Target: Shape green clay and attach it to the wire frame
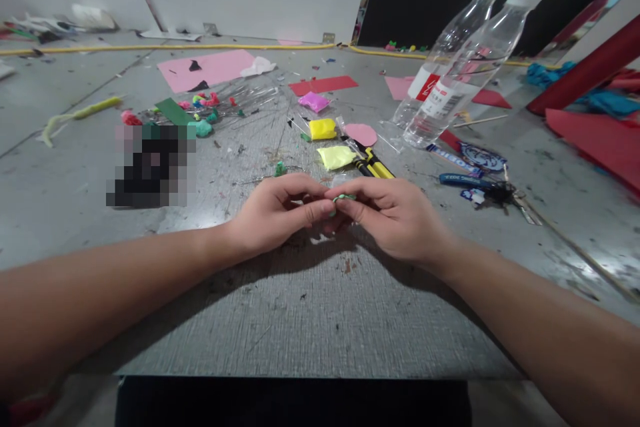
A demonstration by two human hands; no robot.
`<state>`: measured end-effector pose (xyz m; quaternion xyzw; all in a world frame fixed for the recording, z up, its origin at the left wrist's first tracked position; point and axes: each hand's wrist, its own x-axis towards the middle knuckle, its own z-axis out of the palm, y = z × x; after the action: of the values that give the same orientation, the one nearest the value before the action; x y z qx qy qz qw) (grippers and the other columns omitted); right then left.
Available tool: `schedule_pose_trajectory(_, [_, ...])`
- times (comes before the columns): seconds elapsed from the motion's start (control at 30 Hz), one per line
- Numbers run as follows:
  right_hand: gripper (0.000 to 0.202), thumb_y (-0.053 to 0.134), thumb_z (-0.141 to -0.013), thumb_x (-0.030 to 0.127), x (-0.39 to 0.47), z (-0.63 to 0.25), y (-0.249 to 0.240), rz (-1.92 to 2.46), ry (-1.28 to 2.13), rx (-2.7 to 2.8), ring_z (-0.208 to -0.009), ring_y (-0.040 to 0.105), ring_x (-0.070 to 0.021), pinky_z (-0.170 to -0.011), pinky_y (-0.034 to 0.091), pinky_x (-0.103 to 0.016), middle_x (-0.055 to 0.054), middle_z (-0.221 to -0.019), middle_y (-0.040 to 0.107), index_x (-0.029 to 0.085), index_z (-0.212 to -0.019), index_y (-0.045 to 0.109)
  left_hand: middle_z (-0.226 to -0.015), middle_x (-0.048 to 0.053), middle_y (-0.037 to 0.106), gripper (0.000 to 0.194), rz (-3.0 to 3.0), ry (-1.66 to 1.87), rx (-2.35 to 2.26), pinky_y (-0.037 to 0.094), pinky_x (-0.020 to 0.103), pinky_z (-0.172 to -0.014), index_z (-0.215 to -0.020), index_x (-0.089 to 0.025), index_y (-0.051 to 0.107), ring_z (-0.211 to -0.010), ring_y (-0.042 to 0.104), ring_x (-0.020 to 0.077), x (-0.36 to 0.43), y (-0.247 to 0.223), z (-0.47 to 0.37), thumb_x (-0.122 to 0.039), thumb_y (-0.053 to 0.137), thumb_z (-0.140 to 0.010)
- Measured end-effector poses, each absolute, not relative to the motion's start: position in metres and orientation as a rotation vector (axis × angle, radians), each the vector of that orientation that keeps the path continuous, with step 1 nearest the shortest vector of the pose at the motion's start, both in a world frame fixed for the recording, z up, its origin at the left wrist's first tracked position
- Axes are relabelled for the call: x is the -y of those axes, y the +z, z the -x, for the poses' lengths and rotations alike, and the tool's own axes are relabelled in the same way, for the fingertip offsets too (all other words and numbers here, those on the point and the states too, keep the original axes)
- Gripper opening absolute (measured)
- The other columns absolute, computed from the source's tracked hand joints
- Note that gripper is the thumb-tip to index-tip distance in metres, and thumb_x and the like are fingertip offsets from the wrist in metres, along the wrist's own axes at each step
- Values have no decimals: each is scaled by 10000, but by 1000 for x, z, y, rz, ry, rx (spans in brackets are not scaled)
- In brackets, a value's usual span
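Note:
My left hand (285,210) and my right hand (390,213) meet above the grey table, fingertips almost touching. Between them is a small green piece of modelling clay (344,197), pinched by the thumbs and forefingers of both hands. Fingers cover most of it, so its full shape is hidden. Just beyond the hands lie a pale yellow clay packet (336,157), a bright yellow packet (323,129) and yellow-and-black pliers (377,164). A little green clay lump on wire (280,168) rests by my left knuckles.
Two clear plastic bottles (450,93) stand at the right, near keys with a blue strap (465,180). At the left are a blurred dark object (153,167) and wires with coloured clay (205,113). Pink paper (205,70) lies farther back. A yellow cord (175,48) crosses behind.

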<state>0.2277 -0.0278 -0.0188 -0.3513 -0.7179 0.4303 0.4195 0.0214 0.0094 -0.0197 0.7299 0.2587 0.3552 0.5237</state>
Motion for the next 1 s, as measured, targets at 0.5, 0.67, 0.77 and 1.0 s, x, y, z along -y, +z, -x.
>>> schedule_pose_trajectory(0.5, [492,479,-942,90,40,-221,-29,762,894,2129,-1282,627,-241,-1084,510,-425,-124,-1410,646,196,-1418,546,-764,19,667,147,-2235,982,-688,486,235,-630,-814,-163,715,-703,612,125,-5,-18,-20,-277,710,-906])
schedule_pose_trajectory(0.67, [336,474,-992,107,34,-225,-31,782,682,2237,-1075,731,-205,-921,566,-325,-126,-1239,750,145,-1294,618,-777,23,695,112,-2042,790,-632,510,219,-590,-907,-146,699,-677,636,121,-6,-17,-21,-251,663,-924])
schedule_pose_trajectory(0.77, [236,477,-983,96,30,-230,-28,770,515,2332,-825,730,-170,-733,536,-270,-56,-959,790,180,-1063,682,-821,37,742,145,-1835,674,-566,549,223,-611,-1009,-147,700,-699,685,132,-8,-19,-22,-258,680,-918])
schedule_pose_trajectory(1.0, [253,522,-967,173,31,-238,-14,800,27,2382,-557,532,-144,-556,362,-295,-1,-625,631,205,-742,634,-836,51,767,194,-1844,673,-540,551,235,-627,-1013,-155,751,-729,690,148,-9,-18,-21,-302,641,-947])
